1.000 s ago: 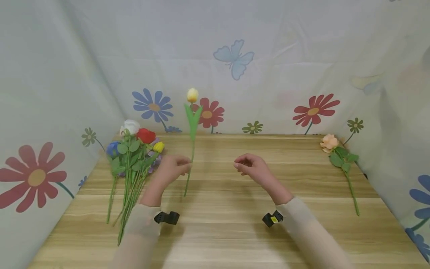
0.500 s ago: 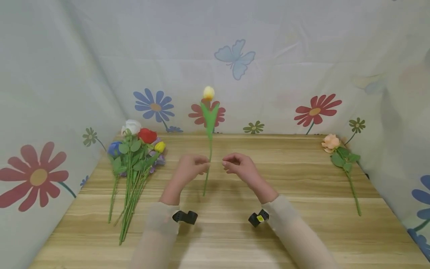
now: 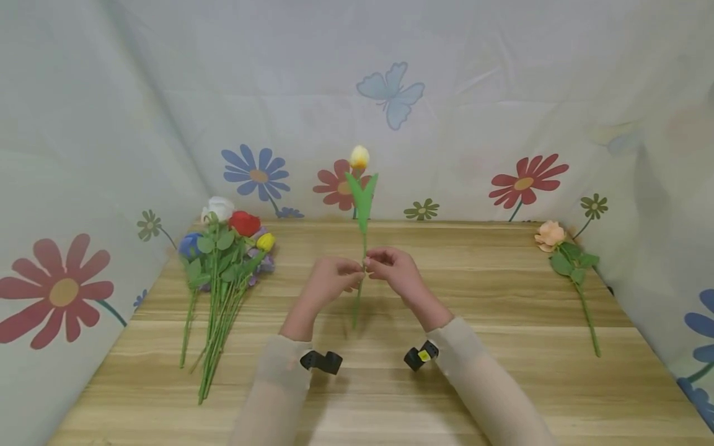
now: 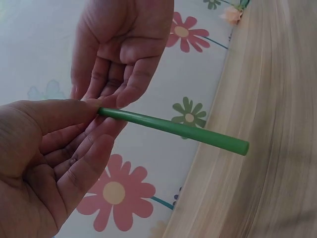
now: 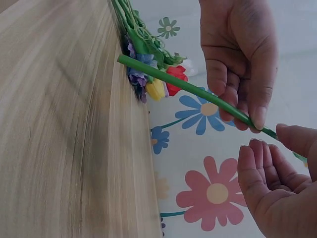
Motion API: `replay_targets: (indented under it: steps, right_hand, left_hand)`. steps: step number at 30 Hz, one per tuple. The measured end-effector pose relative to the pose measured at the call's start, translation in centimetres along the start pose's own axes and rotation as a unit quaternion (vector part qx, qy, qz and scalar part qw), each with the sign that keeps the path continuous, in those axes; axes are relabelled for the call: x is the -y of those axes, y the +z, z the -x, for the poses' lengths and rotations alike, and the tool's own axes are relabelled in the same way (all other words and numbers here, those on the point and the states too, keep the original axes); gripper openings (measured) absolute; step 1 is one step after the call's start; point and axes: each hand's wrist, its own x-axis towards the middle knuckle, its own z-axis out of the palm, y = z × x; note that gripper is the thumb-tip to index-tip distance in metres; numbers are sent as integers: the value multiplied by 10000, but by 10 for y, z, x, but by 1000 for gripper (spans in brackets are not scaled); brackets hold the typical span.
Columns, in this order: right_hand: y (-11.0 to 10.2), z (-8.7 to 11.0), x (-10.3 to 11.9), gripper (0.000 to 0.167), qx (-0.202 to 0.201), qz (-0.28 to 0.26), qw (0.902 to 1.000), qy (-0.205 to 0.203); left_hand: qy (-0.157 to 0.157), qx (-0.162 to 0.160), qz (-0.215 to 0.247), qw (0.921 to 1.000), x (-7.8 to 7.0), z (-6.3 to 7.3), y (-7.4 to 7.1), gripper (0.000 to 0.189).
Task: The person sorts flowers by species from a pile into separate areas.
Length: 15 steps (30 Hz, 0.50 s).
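My left hand pinches the green stem of a yellow-white tulip, held upright over the table. In the left wrist view its thumb presses the stem against the fingers, and the stem's cut end sticks out past them. Slightly above this grip, my right hand has its curled fingers at the same stem. In the right wrist view the right thumb lies across the stem with the fingertips close on the other side. The tulip's bloom and two leaves rise above both hands.
To the left lies a bunch of flowers with white, red, blue, yellow and purple blooms. A peach rose with a green stem lies at the right of the wooden table. A flower-printed cloth hangs behind.
My left hand has carried the tulip rightward to the middle. The right hand has moved left until its fingers reached the stem. The bunch and the peach rose have stayed put.
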Motion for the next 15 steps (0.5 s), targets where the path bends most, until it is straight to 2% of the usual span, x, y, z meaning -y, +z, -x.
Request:
replay_targets:
  steps: [15]
  right_hand:
    - [-7,3,4,30,-153,218,9996,-2]
  left_hand:
    - [-191,133,46,9997,-2,-1,9,25]
